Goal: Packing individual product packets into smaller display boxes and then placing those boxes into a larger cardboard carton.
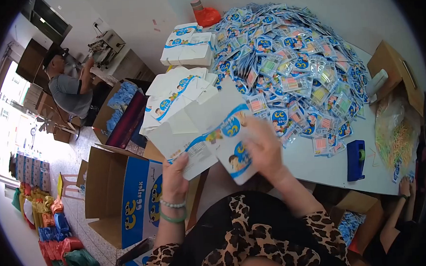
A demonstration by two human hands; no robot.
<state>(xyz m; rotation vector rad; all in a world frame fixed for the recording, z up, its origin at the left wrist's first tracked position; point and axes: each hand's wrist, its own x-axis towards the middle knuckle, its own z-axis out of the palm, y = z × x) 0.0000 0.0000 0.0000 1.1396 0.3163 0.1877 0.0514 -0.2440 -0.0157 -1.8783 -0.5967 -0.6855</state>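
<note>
A white folding carton (199,150), printed with a blue band and cartoon figures, is held up in front of me with its flaps spread. My left hand (174,177) pinches its lower left edge, thumb on the printed face. On the other side, my right hand (263,147) grips the carton's right part, slightly blurred, with some fingers hidden. Just behind it lies a stack of flat white cartons (167,94). Beyond my right hand spreads a big heap of small clear and blue packets (286,66) with coloured contents.
A blue tape dispenser (356,160) stands at the table's (321,170) right edge, near a clear bag of coloured sticks (395,135). An open cardboard box (107,186) stands low at left. Another person (68,87) sits at back left; a co-worker's arm (393,224) shows at lower right.
</note>
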